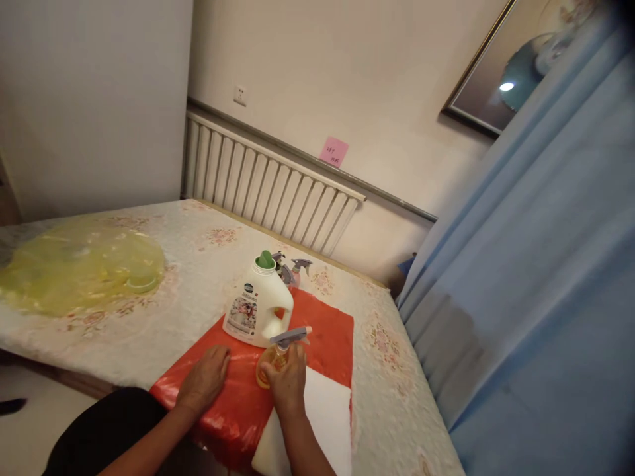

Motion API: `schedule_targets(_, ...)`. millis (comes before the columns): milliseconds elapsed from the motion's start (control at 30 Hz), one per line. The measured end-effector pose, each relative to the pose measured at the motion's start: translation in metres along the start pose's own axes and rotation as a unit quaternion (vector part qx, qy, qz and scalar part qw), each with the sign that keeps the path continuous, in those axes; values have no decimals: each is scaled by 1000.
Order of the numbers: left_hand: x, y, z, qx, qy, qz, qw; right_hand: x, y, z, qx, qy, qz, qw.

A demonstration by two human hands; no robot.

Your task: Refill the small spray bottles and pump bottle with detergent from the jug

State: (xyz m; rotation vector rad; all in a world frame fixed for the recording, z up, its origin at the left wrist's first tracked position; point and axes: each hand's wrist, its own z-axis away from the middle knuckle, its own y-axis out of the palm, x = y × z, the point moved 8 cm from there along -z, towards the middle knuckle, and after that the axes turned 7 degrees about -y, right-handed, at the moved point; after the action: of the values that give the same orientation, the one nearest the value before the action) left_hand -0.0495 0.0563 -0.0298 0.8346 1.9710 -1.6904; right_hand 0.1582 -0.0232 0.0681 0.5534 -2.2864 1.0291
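Observation:
My right hand [288,380] is wrapped around a small clear spray bottle [278,357] with a grey trigger head and yellowish liquid inside. The bottle stands upright over a red plastic sheet [325,330]. To the left, my left hand [206,377] rests on that sheet, fingers loosely bent and holding nothing visible. Just behind the spray bottle stands a white detergent jug [258,307] with a printed label and a handle; a green cap-like piece [265,260] sits in its mouth. A white cloth or paper [327,416] lies beside and under my right forearm.
More spray bottles with grey heads [300,266] stand behind the jug, partly hidden. A yellow plastic bag [79,264] lies at the left of the flowered tablecloth [198,277]. A radiator [268,182] lines the wall; a blue curtain [536,264] hangs on the right.

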Motion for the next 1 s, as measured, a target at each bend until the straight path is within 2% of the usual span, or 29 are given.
schedule_targets(367,-4,3,-1,13,15,-54,998,-14,9,1,73,68,-23,995)
schedule_targets(600,3,10,-5,17,33,-60,997,-22,4,-10,30,45,-35,998)
schedule_targets(733,8,15,-8,19,43,-61,997,-28,-1,-16,23,51,-75,996)
schedule_targets(833,10,14,-10,5,40,-59,997,-34,-7,-20,33,86,-111,989)
schedule_targets(1000,13,15,-12,3,42,-49,998,-42,-16,-29,61,137,-225,963)
